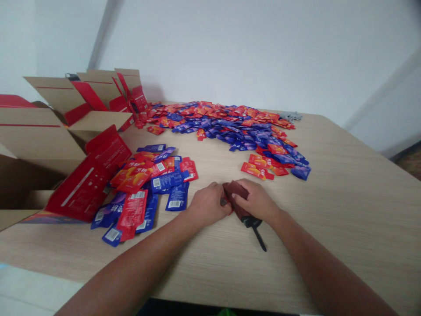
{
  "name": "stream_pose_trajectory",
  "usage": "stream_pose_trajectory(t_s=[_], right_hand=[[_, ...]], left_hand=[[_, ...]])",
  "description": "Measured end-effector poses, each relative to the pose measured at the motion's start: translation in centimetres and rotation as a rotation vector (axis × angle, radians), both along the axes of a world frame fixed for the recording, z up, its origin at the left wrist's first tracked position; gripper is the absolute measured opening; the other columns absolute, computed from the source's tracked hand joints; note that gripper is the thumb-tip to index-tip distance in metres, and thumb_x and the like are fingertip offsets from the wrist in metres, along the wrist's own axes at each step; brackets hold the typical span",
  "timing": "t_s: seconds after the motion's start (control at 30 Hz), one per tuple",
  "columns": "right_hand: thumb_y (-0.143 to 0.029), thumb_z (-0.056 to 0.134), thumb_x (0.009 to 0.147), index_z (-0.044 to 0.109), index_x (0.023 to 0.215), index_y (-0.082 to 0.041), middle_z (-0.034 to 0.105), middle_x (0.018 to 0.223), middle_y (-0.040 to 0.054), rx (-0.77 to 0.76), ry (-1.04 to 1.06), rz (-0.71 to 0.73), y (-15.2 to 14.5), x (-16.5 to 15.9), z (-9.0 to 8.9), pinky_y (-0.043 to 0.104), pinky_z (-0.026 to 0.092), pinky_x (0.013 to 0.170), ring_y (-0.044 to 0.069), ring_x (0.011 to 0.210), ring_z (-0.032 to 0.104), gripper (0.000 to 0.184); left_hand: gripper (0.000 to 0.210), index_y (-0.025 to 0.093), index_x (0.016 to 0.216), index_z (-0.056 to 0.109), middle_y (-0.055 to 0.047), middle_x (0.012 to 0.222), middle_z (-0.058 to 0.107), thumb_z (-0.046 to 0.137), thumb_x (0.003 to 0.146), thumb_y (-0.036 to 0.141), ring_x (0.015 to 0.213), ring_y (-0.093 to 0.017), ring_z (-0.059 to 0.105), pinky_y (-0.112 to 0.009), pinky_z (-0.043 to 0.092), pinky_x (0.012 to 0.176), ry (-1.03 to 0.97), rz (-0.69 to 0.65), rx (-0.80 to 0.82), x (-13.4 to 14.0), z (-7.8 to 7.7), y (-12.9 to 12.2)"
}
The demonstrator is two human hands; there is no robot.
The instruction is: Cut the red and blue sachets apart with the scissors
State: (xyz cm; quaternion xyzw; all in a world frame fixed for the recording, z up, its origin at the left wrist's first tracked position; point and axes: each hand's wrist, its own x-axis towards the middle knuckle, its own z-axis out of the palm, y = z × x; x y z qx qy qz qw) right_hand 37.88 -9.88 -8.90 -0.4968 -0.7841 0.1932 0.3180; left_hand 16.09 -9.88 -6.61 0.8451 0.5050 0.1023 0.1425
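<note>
My right hand [258,199] is wrapped round a maroon handheld tool [239,193] with a black end and a thin black rod or cord pointing toward me. Its exact kind does not show. My left hand [210,204] is closed against the tool's far end, fingers curled down at the table. A sliver of a red sachet [231,211] peeks out beneath those fingers; most of it is hidden. To the left lies a loose pile of red and blue sachets [171,180]. Just beyond my right hand are a few orange-red sachets [253,170].
A long heap of red and blue sachets [223,125] spreads across the back of the wooden table [345,197]. Open cardboard boxes [29,140] with red flaps [92,175] stand along the left side. Something grey [291,116] lies at the back right, near the wall.
</note>
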Motion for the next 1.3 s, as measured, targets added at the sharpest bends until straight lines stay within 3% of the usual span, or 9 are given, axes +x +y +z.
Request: stream_pose_trajectory(t_s=[0.23, 0.4, 0.53, 0.73, 0.9, 0.97, 1.1, 1.2, 1.3], right_hand=[[-0.029, 0.067, 0.092, 0.073, 0.106, -0.020, 0.076, 0.098, 0.0059, -0.019, -0.094, -0.177, 0.7, 0.4, -0.4, 0.033, 0.047, 0.078, 0.022, 0.087, 0.067, 0.018], [-0.028, 0.068, 0.091, 0.074, 0.116, -0.022, 0.078, 0.105, 0.0062, -0.045, -0.092, -0.330, 1.2, 1.1, -0.7, 0.032, 0.048, 0.077, 0.022, 0.087, 0.070, 0.026], [-0.030, 0.068, 0.092, 0.073, 0.118, -0.021, 0.078, 0.107, 0.0082, -0.033, -0.129, -0.360, 1.3, 1.3, -1.0, 0.034, 0.050, 0.081, 0.024, 0.092, 0.071, 0.028], [-0.027, 0.068, 0.092, 0.072, 0.121, -0.021, 0.077, 0.114, 0.0092, 0.025, -0.116, -0.320, 0.9, 0.9, -0.5, 0.036, 0.051, 0.087, 0.025, 0.098, 0.070, 0.030], [-0.027, 0.068, 0.092, 0.072, 0.119, -0.022, 0.076, 0.109, 0.0057, 0.004, -0.054, -0.023, -0.2, -0.3, 0.2, 0.033, 0.050, 0.086, 0.022, 0.097, 0.068, 0.027], [-0.027, 0.068, 0.092, 0.071, 0.120, -0.022, 0.076, 0.112, 0.0059, -0.011, -0.065, 0.012, -0.3, -0.5, 0.2, 0.033, 0.049, 0.087, 0.022, 0.099, 0.068, 0.029], [-0.028, 0.067, 0.092, 0.072, 0.112, -0.022, 0.076, 0.103, 0.0064, -0.041, -0.116, -0.184, 0.5, 0.2, -0.4, 0.033, 0.048, 0.081, 0.023, 0.091, 0.068, 0.021], [-0.029, 0.067, 0.093, 0.073, 0.116, -0.022, 0.077, 0.107, 0.0085, -0.059, -0.161, -0.337, 1.2, 1.2, -0.7, 0.034, 0.048, 0.082, 0.025, 0.093, 0.069, 0.025], [-0.030, 0.067, 0.093, 0.073, 0.119, -0.021, 0.077, 0.110, 0.0104, -0.035, -0.186, -0.387, 1.3, 1.5, -0.6, 0.036, 0.049, 0.084, 0.026, 0.095, 0.070, 0.028]], left_hand=[[0.023, 0.024, 0.096, 0.062, -0.007, 0.104, 0.070, 0.064, 0.088, 0.045, 0.087, -0.024, 0.069, -0.034, 0.045, 0.066, 0.009, 0.006, 0.015, 0.0, 0.0, 0.0], [0.026, 0.023, 0.094, 0.062, -0.008, 0.105, 0.070, 0.064, 0.088, 0.048, 0.087, -0.025, 0.069, -0.035, 0.046, 0.066, 0.018, 0.011, 0.005, 0.0, -0.1, 0.0], [0.028, 0.023, 0.096, 0.062, -0.008, 0.106, 0.070, 0.063, 0.090, 0.050, 0.088, -0.025, 0.069, -0.035, 0.048, 0.068, 0.025, 0.014, -0.006, 0.0, 0.0, 0.0], [0.027, 0.023, 0.095, 0.062, -0.008, 0.105, 0.070, 0.064, 0.089, 0.049, 0.088, -0.025, 0.069, -0.034, 0.048, 0.068, 0.033, 0.007, -0.003, 0.0, 0.0, 0.1], [0.023, 0.024, 0.102, 0.064, -0.007, 0.106, 0.071, 0.064, 0.090, 0.043, 0.089, -0.023, 0.070, -0.033, 0.048, 0.069, -0.006, 0.010, 0.002, 0.1, -0.1, 0.0], [0.023, 0.024, 0.102, 0.064, -0.006, 0.106, 0.071, 0.065, 0.090, 0.043, 0.088, -0.023, 0.070, -0.032, 0.048, 0.069, -0.011, 0.013, -0.001, 0.1, -0.1, 0.0], [0.024, 0.024, 0.099, 0.063, -0.006, 0.104, 0.071, 0.065, 0.089, 0.045, 0.088, -0.024, 0.070, -0.033, 0.047, 0.068, 0.005, 0.008, 0.009, 0.1, 0.0, 0.0], [0.024, 0.023, 0.097, 0.063, -0.008, 0.106, 0.070, 0.065, 0.089, 0.046, 0.089, -0.024, 0.069, -0.034, 0.048, 0.069, 0.028, 0.016, -0.006, 0.0, 0.1, 0.0], [0.025, 0.023, 0.097, 0.063, -0.009, 0.107, 0.070, 0.064, 0.089, 0.046, 0.090, -0.025, 0.069, -0.034, 0.049, 0.071, 0.040, 0.020, -0.016, 0.1, 0.1, 0.0]])
